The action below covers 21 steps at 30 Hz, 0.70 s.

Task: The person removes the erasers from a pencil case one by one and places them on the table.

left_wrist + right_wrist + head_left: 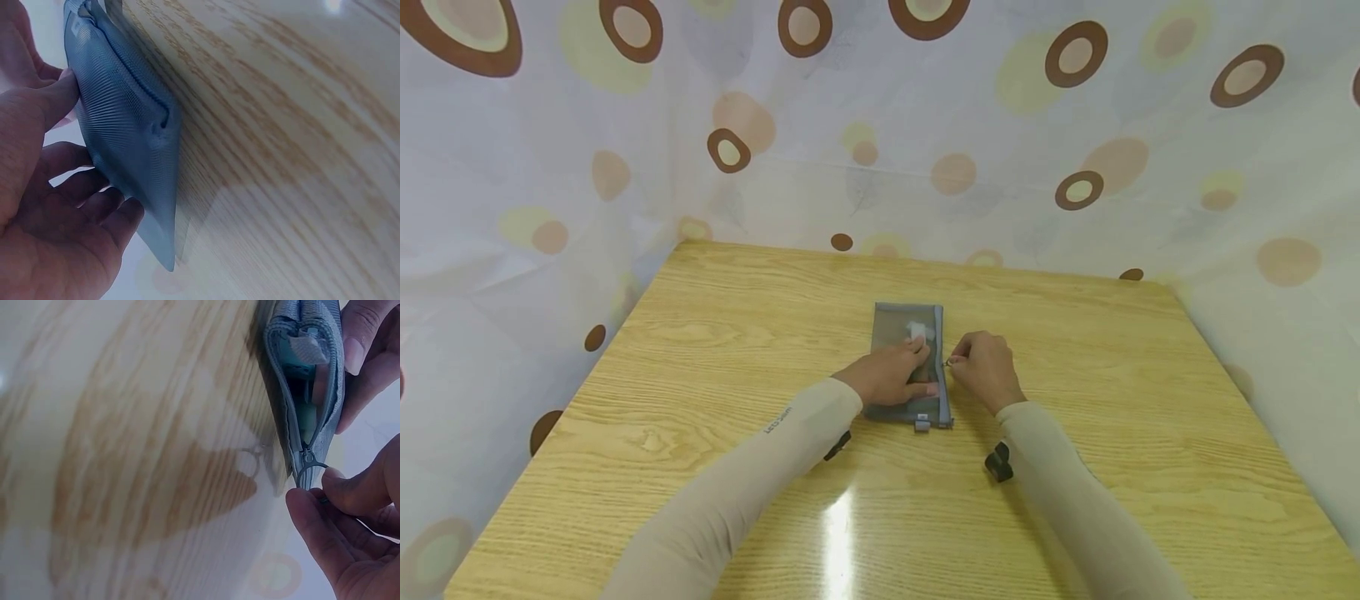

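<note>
A grey mesh zipper pouch (906, 317) lies flat on the table, its zipped edge facing right. My left hand (886, 375) rests on top of it with thumb and fingers spread, pressing the mesh. In the left wrist view the fingertips (132, 209) lie against the pouch's side. My right hand (987, 371) is at the zipped edge, thumb and forefinger pinching the ring of the zipper pull (310, 465). From the slider to a fabric tab (308, 349) the zipper gapes, and greenish contents (306, 419) show inside. A whitish patch shows through the mesh.
The wood-grain table (737, 317) reaches back to a white curtain (880, 192) with brown and yellow circles, which also hangs along both sides. A small loop tag (922, 425) sticks out of the pouch's near edge. Dark wrist devices (998, 463) sit under both sleeves.
</note>
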{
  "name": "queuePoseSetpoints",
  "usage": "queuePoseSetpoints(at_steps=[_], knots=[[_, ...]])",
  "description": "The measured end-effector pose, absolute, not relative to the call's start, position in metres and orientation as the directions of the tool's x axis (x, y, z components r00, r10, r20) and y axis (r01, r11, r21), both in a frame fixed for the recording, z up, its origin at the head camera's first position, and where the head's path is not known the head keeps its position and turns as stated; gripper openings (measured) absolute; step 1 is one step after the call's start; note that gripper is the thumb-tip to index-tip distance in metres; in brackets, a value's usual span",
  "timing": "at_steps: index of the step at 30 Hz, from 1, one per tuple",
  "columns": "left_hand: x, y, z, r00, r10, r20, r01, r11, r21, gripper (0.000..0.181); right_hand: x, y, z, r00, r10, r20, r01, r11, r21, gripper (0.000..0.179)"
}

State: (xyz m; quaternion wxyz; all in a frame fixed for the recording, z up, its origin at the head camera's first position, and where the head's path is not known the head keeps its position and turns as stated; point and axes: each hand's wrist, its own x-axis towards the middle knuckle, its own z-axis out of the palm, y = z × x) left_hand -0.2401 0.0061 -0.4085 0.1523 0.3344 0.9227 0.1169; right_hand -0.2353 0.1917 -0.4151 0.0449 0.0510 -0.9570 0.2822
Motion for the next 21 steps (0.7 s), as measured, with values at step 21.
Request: queuePoseSetpoints(at_steps=[21], knots=[[-0.2397,0.0049,-0.4077,-0.732,0.656,-0.185,0.582,0.743,0.330,0.078,-0.2338,0.1904,-0.4141,-0.983,-0.114,0.142,-0.170,0.850,-0.499,0.008]])
